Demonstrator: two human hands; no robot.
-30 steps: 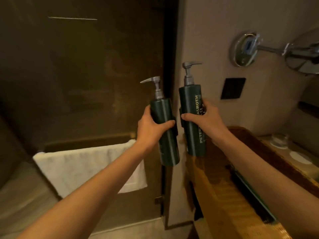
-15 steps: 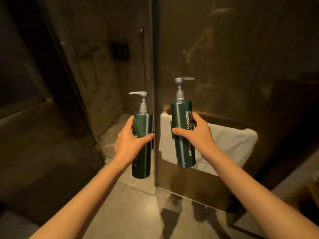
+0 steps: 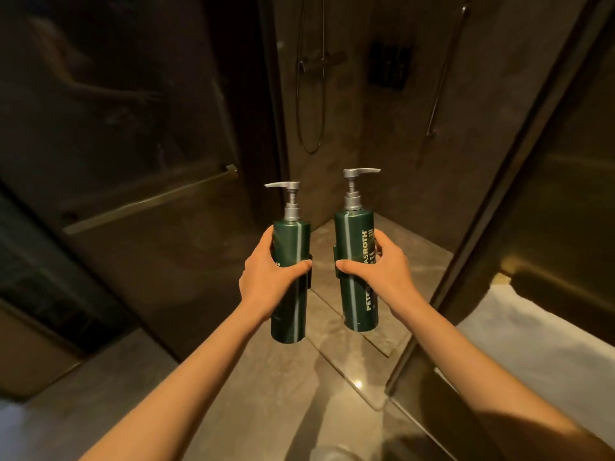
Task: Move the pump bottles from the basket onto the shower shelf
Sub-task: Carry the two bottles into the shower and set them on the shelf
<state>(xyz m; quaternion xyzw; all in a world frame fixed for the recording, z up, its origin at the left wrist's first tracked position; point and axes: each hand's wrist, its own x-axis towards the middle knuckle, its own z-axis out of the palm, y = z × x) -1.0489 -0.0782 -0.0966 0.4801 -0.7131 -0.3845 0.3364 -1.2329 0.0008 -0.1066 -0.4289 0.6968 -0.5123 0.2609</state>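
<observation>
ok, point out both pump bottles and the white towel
left pump bottle (image 3: 293, 247), head view, upper green body
right pump bottle (image 3: 353, 241), head view, upper green body
white towel (image 3: 545, 347), head view, middle of cloth

A single head-worn wide-angle view looks forward and steeply down along both forearms, close to the left hand (image 3: 266, 277) and right hand (image 3: 386, 271) at frame centre. It faces an open shower stall, the floor (image 3: 253, 394) filling the lower frame, lines bowing at the edges.

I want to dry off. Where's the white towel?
The white towel hangs at the head view's lower right, beside the right hand, outside the glass shower wall.
</observation>
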